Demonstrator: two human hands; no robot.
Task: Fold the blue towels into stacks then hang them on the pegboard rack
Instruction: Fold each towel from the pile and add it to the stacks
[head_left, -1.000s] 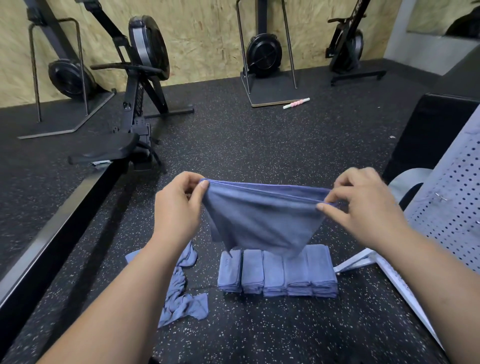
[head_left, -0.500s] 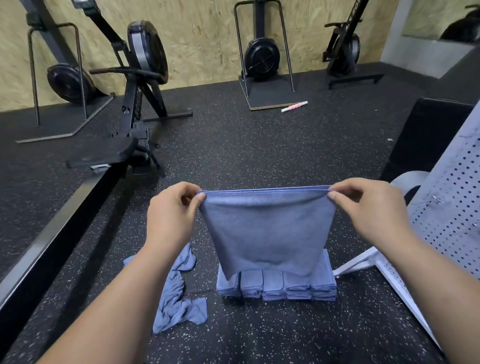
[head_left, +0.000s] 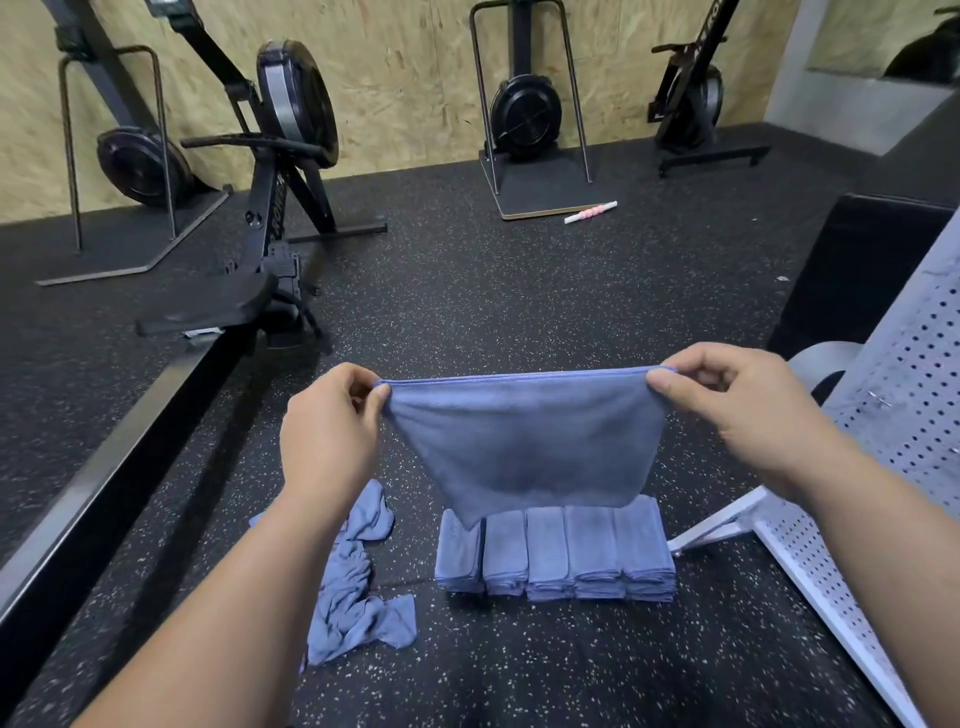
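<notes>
- Blue towel (head_left: 524, 441) hangs in the air in front of you, stretched by its top edge, its lower edge over the folded stacks (head_left: 556, 556).
- Your left hand (head_left: 327, 431) pinches the top left corner between thumb and curled fingers; your right hand (head_left: 748, 410) pinches the top right corner likewise.
- The folded stacks sit side by side on the speckled black floor (head_left: 519, 291), with loose crumpled towels (head_left: 353, 587) to their left.
- The white pegboard rack (head_left: 909, 405) stands at your right, near the stacks.
</notes>
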